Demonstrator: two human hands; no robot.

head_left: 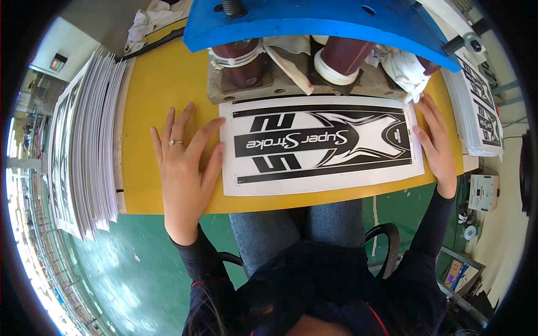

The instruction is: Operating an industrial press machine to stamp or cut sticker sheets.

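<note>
A white printed sheet (263, 187) with black stripes and lettering lies flat on the yellow work surface (147, 106), its far edge by a metal block. My left hand (188, 159) rests at the sheet's left edge. Its thumb and index fingertips touch that edge, and the other fingers spread over the yellow surface. At the right edge lies my right hand (439, 143), thumb against the sheet and fingers stretched away from me, beside a white cloth (404, 70). Neither hand grips the sheet.
Over the sheet's far side stands a press with a blue plate (314, 25), dark red posts (346, 56) and a metal base block (280, 87). Tall stacks of printed sheets flank me, one left (92, 145), another right (482, 126). A black cable (154, 46) runs at the back left.
</note>
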